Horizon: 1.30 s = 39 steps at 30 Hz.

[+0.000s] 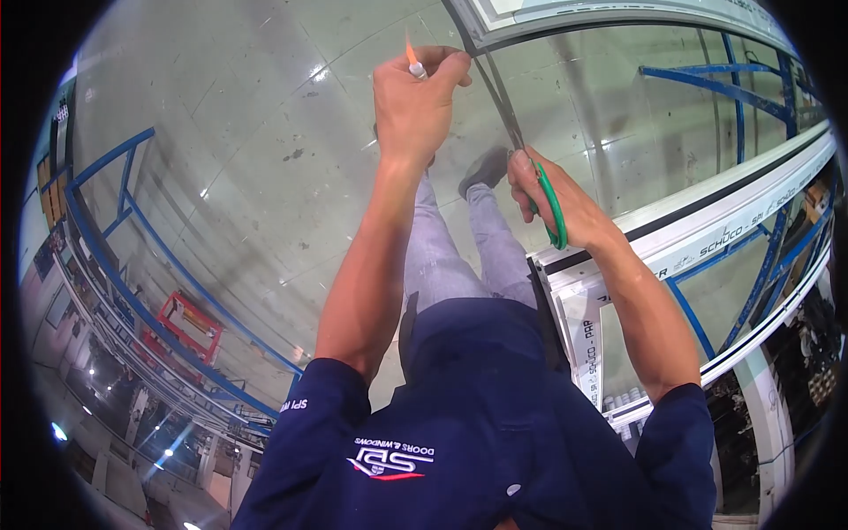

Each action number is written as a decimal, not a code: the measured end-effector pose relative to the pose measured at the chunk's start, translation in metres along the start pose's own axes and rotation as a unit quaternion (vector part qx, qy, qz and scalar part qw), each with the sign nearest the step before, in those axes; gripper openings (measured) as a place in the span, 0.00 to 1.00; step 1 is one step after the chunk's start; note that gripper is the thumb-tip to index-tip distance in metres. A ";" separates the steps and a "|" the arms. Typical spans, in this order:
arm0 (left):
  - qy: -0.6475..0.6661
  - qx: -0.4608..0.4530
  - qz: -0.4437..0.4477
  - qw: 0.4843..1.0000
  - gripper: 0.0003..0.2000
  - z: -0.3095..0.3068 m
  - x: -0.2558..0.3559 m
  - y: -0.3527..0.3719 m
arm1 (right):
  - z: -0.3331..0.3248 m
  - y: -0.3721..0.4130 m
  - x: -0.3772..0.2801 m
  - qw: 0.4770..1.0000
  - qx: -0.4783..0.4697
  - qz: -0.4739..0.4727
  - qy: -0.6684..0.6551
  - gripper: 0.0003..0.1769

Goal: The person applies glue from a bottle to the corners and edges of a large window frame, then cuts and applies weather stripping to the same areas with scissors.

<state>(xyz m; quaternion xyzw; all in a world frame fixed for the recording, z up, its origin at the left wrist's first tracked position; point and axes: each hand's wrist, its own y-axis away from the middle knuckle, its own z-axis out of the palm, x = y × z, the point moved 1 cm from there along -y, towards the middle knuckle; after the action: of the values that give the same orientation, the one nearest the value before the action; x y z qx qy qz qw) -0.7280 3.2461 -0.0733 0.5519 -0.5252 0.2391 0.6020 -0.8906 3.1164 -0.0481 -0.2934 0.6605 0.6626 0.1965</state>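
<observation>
My left hand is closed around a small bottle with a white neck and a pointed orange nozzle; its body is hidden in the palm. The thumb and forefinger of that hand reach right, close to the tips of long dark blades. These seem to belong to scissors with green handles, which my right hand grips. The blades point up and left, slightly apart. Just beyond my left fingertips is the corner of a white frame with a black edge strip.
White profiles with printed film lie to the right, above blue metal stands. A curved-looking blue rail runs along the left, with a red tray beyond it. Tiled floor and my legs show below.
</observation>
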 end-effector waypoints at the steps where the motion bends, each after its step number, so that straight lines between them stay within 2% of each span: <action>1: 0.005 0.000 -0.001 1.000 0.10 0.001 -0.001 0.000 | 0.001 -0.001 0.003 1.000 0.008 -0.007 -0.007 0.39; 2: 0.009 -0.001 -0.004 1.000 0.09 0.001 -0.001 -0.001 | 0.002 -0.002 0.004 1.000 0.016 -0.015 -0.013 0.41; 7: 0.017 0.001 -0.013 1.000 0.13 0.001 -0.005 -0.004 | -0.001 -0.003 0.002 1.000 0.017 -0.005 -0.016 0.42; 13: 0.063 -0.007 -0.014 0.998 0.08 0.002 -0.004 -0.006 | -0.005 -0.007 -0.002 1.000 0.010 -0.003 0.001 0.44; 22: 0.077 0.005 -0.027 0.997 0.11 -0.015 -0.003 -0.003 | 0.000 -0.011 -0.009 1.000 0.006 -0.019 -0.017 0.45; 25: 0.086 0.018 -0.021 0.996 0.14 -0.017 0.000 -0.006 | 0.001 -0.014 -0.008 0.999 0.004 -0.028 -0.025 0.45; 28: 0.066 0.048 0.035 0.996 0.17 -0.013 -0.008 -0.015 | 0.003 -0.016 -0.010 0.999 0.008 -0.036 -0.028 0.45; 31: 0.080 0.017 -0.023 0.996 0.20 -0.013 -0.008 -0.017 | 0.002 -0.021 -0.012 0.999 0.010 -0.041 -0.027 0.46; 34: 0.161 -0.024 -0.084 0.983 0.21 -0.009 0.005 -0.009 | 0.004 -0.025 -0.013 0.998 0.014 -0.050 -0.031 0.47; 39: 0.172 -0.049 -0.061 0.982 0.20 -0.007 0.006 -0.010 | 0.006 -0.029 -0.008 0.997 0.027 -0.064 -0.027 0.47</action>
<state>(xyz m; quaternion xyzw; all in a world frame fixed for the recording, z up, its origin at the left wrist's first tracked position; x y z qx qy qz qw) -0.7145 3.2479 -0.0705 0.5032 -0.3907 0.2669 0.7231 -0.8665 3.1250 -0.0647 -0.3112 0.6525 0.6385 0.2641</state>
